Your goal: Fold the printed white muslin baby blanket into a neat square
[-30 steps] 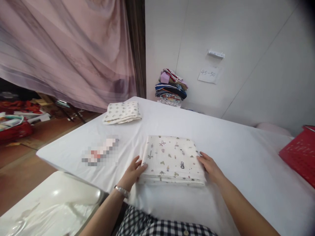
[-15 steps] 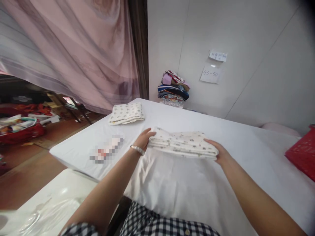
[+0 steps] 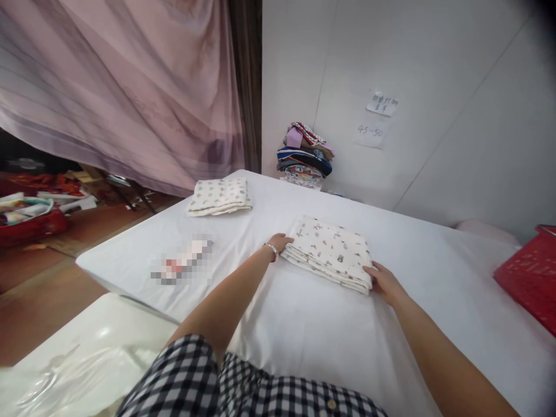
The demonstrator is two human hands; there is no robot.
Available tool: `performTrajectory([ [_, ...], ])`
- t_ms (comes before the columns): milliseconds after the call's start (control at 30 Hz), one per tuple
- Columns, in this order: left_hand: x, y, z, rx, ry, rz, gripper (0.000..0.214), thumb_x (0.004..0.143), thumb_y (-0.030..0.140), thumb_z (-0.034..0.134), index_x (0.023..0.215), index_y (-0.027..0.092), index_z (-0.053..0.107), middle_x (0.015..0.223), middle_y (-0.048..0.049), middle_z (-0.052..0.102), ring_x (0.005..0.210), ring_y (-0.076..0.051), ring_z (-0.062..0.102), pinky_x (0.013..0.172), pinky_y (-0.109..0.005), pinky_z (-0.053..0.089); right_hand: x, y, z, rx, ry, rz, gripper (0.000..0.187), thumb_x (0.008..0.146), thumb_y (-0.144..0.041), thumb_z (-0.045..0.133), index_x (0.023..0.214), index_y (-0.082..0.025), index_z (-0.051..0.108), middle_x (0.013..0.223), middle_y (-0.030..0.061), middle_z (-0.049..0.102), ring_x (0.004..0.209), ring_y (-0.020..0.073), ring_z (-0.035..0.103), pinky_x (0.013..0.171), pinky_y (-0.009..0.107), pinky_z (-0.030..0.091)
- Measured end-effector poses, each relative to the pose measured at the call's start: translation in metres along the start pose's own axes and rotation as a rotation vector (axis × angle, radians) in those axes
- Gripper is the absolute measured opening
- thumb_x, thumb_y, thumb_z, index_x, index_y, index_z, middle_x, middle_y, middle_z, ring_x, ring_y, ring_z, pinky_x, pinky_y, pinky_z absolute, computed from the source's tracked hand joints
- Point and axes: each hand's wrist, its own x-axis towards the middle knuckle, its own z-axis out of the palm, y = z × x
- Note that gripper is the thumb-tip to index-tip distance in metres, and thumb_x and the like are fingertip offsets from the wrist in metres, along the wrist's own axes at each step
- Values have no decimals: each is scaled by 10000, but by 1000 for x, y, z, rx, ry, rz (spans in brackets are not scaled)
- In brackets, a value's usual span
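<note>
A folded white cloth with small coloured prints point(image 3: 330, 252) lies flat on the white-covered table point(image 3: 313, 324), out at arm's length. My left hand point(image 3: 281, 242) grips its left edge, a bracelet on the wrist. My right hand point(image 3: 383, 281) holds its near right corner, fingers tucked against the edge. Both arms are stretched forward.
A second folded cloth with grey spots point(image 3: 218, 196) lies at the table's far left. A stack of coloured clothes point(image 3: 306, 155) sits against the wall. A red basket point(image 3: 530, 275) is at the right edge. A blurred-out small item point(image 3: 182, 260) lies left, and a white plastic surface point(image 3: 87, 359) near left.
The printed folded cloth was lifted from near my body, carried forward and set down farther out on the table, with both hands still at its edges.
</note>
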Motion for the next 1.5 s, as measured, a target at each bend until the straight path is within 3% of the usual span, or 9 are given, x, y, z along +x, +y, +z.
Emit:
performTrajectory([
  [100, -4, -7, -7, -164, -53, -131, 457, 708, 401, 674, 1051, 126, 550, 747, -50, 653, 625, -144, 611, 606, -256, 500, -2, 2, -7, -237, 131, -122, 747, 652, -343, 665, 1323, -165, 389, 1130, 139, 602, 804, 217, 628, 614, 320, 519],
  [167, -10, -10, -12, -270, -75, -197, 360, 775, 381, 606, 1020, 124, 548, 748, -61, 653, 621, -147, 619, 626, -280, 518, -5, -1, -6, -416, 225, -323, 655, 660, -347, 634, 1268, -175, 462, 1204, 125, 558, 936, 234, 597, 732, 344, 510],
  [233, -18, -15, -14, -369, -96, -243, 274, 836, 330, 521, 988, 105, 553, 765, -88, 661, 643, -158, 633, 659, -301, 530, -11, -4, 5, -526, 208, -513, 529, 689, -358, 592, 1187, -189, 536, 1189, 97, 571, 1002, 233, 569, 812, 357, 484],
  [467, -41, -29, 3, -681, -105, -186, 182, 820, 165, 469, 941, 73, 570, 909, -149, 672, 780, -173, 655, 837, -322, 501, -32, -14, 96, -630, -172, -836, 329, 770, -360, 519, 1056, -228, 613, 1133, 59, 600, 1030, 209, 550, 825, 342, 471],
  [633, -46, -31, 14, -806, -138, -80, 270, 695, 83, 603, 964, 85, 586, 904, -121, 675, 792, -168, 651, 873, -332, 478, -22, -28, 154, -699, -193, -1004, 325, 778, -295, 513, 1074, -196, 604, 1106, 84, 599, 1014, 205, 546, 905, 357, 416],
  [767, -47, -42, 17, -879, -98, 3, 557, 633, 56, 652, 1162, 127, 492, 801, -42, 666, 770, -150, 637, 883, -367, 471, -10, -36, 173, -776, -98, -1029, 301, 768, -279, 523, 1033, -176, 622, 1049, 99, 607, 999, 217, 535, 896, 354, 404],
  [867, -43, -53, 20, -895, -104, 105, 734, 581, 74, 697, 1256, 166, 421, 767, -6, 647, 772, -153, 626, 866, -398, 473, -5, -37, 175, -750, -143, -1011, 241, 779, -260, 498, 956, -196, 648, 949, 66, 623, 895, 183, 561, 832, 312, 424],
  [1133, -37, -60, 27, -751, -53, 218, 615, 500, 172, 771, 1077, 164, 556, 778, 10, 616, 702, -125, 585, 706, -319, 517, 4, -33, 173, -580, -122, -847, 220, 784, -331, 498, 862, -211, 665, 822, 18, 652, 750, 161, 576, 699, 269, 423],
  [1500, -39, -57, 26, -773, -69, 194, 613, 485, 184, 776, 1053, 184, 546, 808, 2, 611, 749, -143, 587, 699, -328, 527, -5, -31, 174, -591, -112, -977, 253, 826, -332, 448, 833, -201, 664, 831, 45, 622, 754, 157, 556, 688, 263, 426],
])
